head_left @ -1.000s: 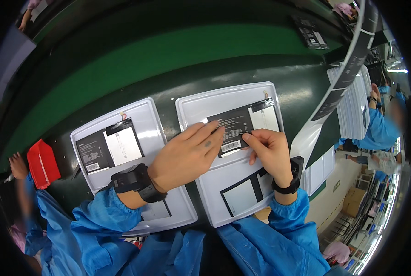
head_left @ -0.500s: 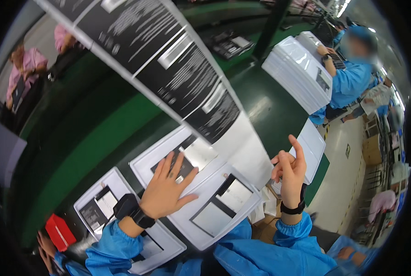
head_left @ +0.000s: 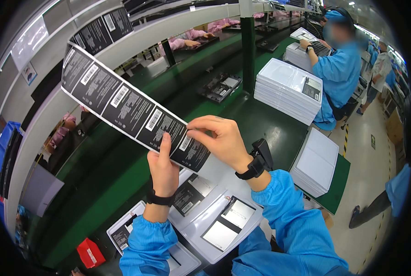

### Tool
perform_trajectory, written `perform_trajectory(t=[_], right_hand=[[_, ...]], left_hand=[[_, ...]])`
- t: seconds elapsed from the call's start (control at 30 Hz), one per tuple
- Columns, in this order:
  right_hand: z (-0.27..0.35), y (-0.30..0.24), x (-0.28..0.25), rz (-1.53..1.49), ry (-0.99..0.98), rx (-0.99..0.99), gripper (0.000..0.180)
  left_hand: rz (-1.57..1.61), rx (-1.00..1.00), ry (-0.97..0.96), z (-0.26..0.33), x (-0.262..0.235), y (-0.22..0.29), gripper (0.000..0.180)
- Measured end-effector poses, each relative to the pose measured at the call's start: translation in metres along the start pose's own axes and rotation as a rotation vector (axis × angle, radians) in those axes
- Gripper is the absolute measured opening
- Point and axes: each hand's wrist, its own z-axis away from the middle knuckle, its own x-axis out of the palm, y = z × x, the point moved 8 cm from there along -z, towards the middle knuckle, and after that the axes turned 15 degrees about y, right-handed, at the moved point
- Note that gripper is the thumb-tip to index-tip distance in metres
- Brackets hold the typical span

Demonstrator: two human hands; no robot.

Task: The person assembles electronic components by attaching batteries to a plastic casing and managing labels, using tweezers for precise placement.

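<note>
A person's two bare hands work at a long, glossy strip of black rectangular labels with white borders, raised in front of them above the dark green table. The left hand steadies the strip's lower edge, thumb laid flat on the printed front, fingers hidden behind. The right hand is pinching, thumb against forefinger, at the strip's upper edge; whether it has caught a label's corner or only the backing cannot be told.

For this fine edge work, the left thumb would do best to press near the pinch without creasing the print, while the right hand pulls low and slowly so that nothing curls, tears or sticks to itself. Fingertips are better kept off any exposed adhesive.

The strip slants from upper left to lower right, bent over at its far end. Each label carries pale fine print and a white barcode panel. Past the last label, a blank whitish backing sheet runs down over the white plastic trays below.
</note>
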Motion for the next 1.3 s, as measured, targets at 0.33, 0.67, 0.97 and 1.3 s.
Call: perform_trajectory(t=[0.33,0.67,0.97,1.3], right_hand=[[0.0,-0.004,-0.011,-0.024,0.028,-0.102,0.018],[0.0,0.003,0.003,0.013,-0.174,0.257,0.015],[0.024,-0.064,-0.001,0.277,0.173,-0.475,0.018],[0.147,-0.043,-0.081,-0.572,0.363,0.634,0.014]], left_hand=[[0.224,-0.36,-0.065,-0.008,-0.01,-0.021,0.034],[-0.112,-0.045,0.045,-0.007,-0.035,-0.002,0.043],[-0.145,-0.014,0.033,-0.011,-0.035,0.011,0.041],[-0.472,0.28,-0.09,0.14,-0.12,-0.045,0.082]])
